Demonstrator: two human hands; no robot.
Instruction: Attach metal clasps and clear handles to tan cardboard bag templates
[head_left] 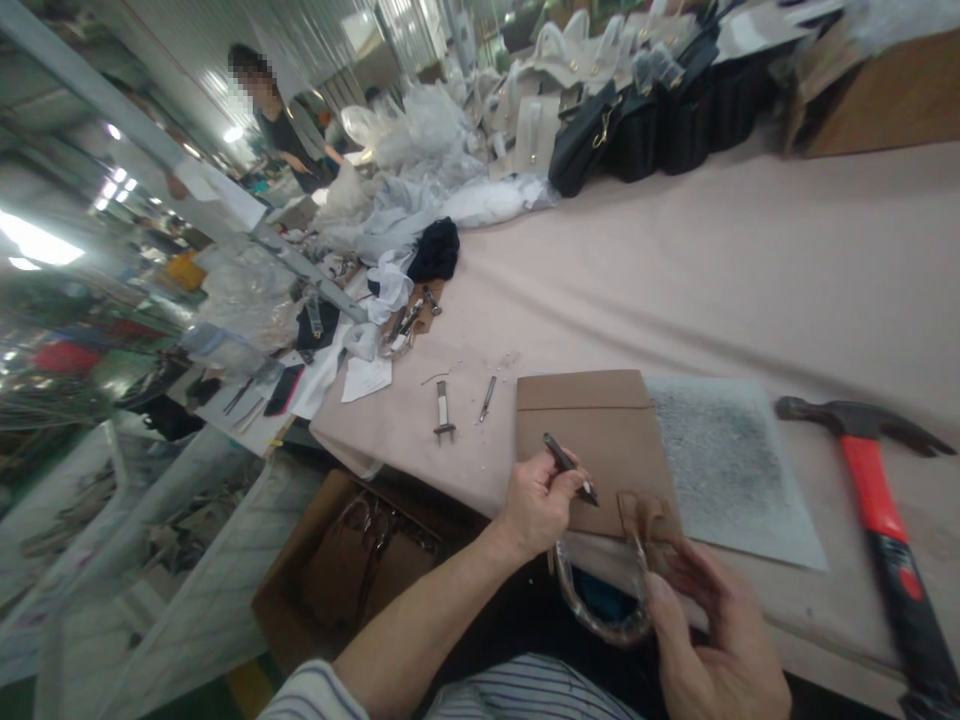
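A brown leather bag panel (585,425) lies flat at the table's front edge. My left hand (538,505) rests over its left part, fingers closed round a slim dark pen-like tool (570,468) that points down to the right. A curved bag handle (600,628) in clear wrapping hangs off the front edge, with a brown leather tab (632,510) at the panel's lower right. My right hand (712,630) pinches the handle close to that tab; part of the grip is hidden. Right of the panel is a speckled pale slab (724,465).
A claw hammer (874,480) with a red and black grip lies at right. A small metal tool (444,412) and a thin rod (487,398) lie left. Black bags (637,130) and a cardboard box (885,95) stand behind. An open carton (300,590) sits below; a person (281,125) stands far off.
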